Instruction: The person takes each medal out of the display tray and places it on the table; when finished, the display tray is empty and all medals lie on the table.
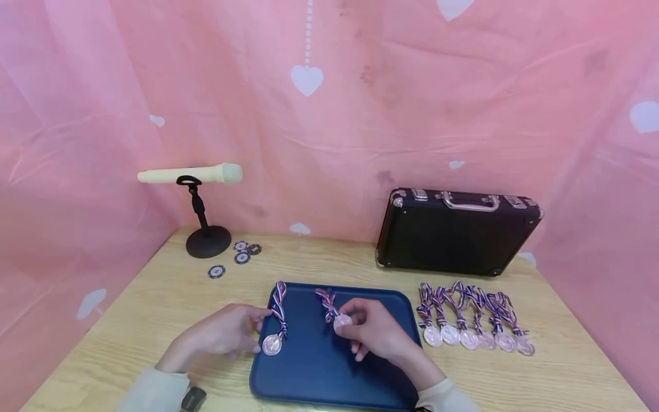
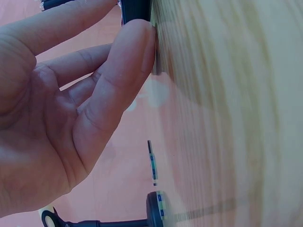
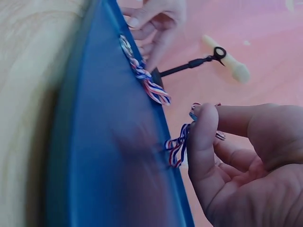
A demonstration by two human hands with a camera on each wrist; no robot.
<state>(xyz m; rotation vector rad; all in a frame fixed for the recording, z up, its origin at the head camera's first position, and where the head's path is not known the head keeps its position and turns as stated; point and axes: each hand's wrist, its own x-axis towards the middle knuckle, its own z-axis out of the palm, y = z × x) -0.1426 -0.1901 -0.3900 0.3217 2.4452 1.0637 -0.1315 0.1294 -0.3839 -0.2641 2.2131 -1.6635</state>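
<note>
My right hand pinches a medal between thumb and fingers above the blue tray. Its red, white and blue ribbon dangles toward the tray in the right wrist view. Along the tray's left side lies another medal, its bundled ribbon stretching to the far rim. My left hand is at the tray's left edge beside that medal, fingers loosely bent and gripping nothing visible. In the left wrist view the thumb partly hides the tray edge, so exact contact cannot be told.
Several ribboned medals lie in a row right of the tray. Behind them stands a black case with a metal handle. A microphone on a black stand and several poker chips occupy the back left of the wooden table.
</note>
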